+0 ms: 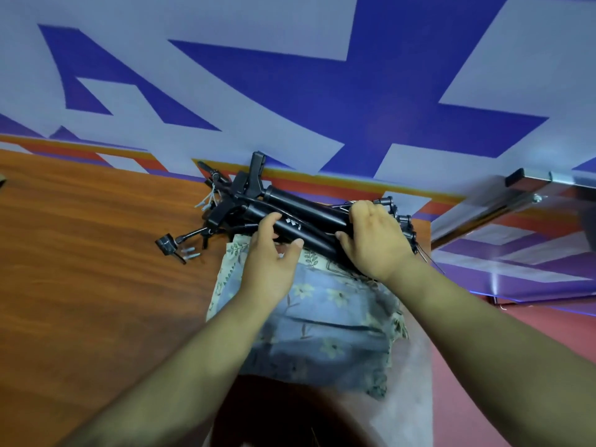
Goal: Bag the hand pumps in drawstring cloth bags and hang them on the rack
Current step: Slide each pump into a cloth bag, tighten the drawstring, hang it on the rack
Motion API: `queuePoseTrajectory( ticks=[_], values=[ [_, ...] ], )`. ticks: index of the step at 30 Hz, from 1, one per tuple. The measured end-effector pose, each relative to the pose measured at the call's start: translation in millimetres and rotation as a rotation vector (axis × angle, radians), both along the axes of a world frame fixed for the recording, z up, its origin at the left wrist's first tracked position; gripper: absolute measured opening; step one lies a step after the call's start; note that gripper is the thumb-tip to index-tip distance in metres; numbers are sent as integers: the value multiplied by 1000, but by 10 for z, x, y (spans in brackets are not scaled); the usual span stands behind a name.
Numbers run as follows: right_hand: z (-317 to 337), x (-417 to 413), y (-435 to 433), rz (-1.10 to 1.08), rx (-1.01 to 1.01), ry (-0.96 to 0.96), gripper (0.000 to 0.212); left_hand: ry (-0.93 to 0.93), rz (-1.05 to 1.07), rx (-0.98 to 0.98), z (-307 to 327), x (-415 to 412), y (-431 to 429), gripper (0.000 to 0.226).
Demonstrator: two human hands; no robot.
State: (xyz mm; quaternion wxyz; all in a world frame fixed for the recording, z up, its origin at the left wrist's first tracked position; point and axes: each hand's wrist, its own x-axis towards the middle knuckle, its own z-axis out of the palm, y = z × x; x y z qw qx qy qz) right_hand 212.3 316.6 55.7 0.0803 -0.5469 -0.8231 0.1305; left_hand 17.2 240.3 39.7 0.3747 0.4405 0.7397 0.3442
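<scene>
Pumps: a pile of black hand pumps lay at the far edge of the wooden table, against the blue and white wall, barrels running left to right with the handles at the left end.
Front pump: the nearest barrel lay touching the far edge of the bags.
Left hand: the left hand gripped the middle of the front pump, fingers curled over the top and thumb underneath.
Right hand: the right hand was closed over the right end of the same barrel, thumb on the near side; whether it also caught the pump behind could not be told.
Bags: a stack of flowered cloth bags lay just near of the pumps, mouths not visible.
Hose: a loose hose with its nozzle head trailed left of the pile.
Rack: a metal rail stood well apart to the right.
Step in hand: probably lifting one pump free of the pile.
How to do it well: lift both ends level and straight up, so hoses tangled at the left would slip off rather than drag the others.
Risk: the neighbouring pumps could roll off the far edge.
Progress: early; no pump looked bagged.
</scene>
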Motion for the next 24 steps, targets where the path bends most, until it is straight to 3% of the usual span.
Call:
queuePoseTrajectory(
  ticks=[5,8,10,15,24],
  values=[
    [32,44,132,73,-7,-46,38,-80,64,74,-33,40,21,53],
    [51,36,118,113,-4,-36,36,-50,11,111,-14,85,-89,63],
    [97,31,88,138,-58,-11,33,28,-100,86,-10,70,-138,74],
    [257,64,-14,155,-132,13,32,127,-221,-44,103,51,-142,62],
    [709,256,-177,94,-14,14,34,146,-312,-101,402,57,-129,61]
  ],
)
